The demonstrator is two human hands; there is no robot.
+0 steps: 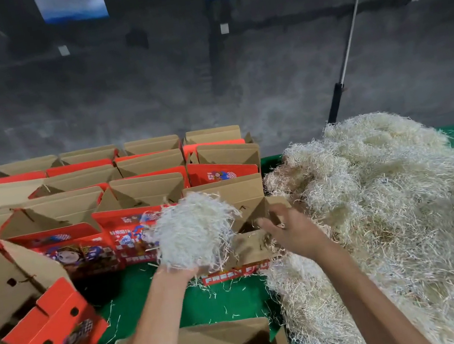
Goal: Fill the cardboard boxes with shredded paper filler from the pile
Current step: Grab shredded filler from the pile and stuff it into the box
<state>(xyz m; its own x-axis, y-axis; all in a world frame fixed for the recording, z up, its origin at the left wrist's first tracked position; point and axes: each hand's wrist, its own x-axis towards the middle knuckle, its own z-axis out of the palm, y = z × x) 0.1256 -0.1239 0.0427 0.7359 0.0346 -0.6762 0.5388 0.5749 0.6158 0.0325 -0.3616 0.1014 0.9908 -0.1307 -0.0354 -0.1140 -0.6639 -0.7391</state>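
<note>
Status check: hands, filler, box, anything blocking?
Left hand holds a filler clump. Right hand open at the open box by the pile. Nothing blocking.

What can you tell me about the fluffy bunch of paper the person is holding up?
The bunch of shredded paper is a loose, puffy clump of thin, pale cream strips that stick out all round. The left hand holds it from underneath, mostly hidden by it, raised above the green table. It hangs in front of the red boxes and beside the open cardboard box marked FRESH, left of the big pile. A few stray strips dangle below.
</note>
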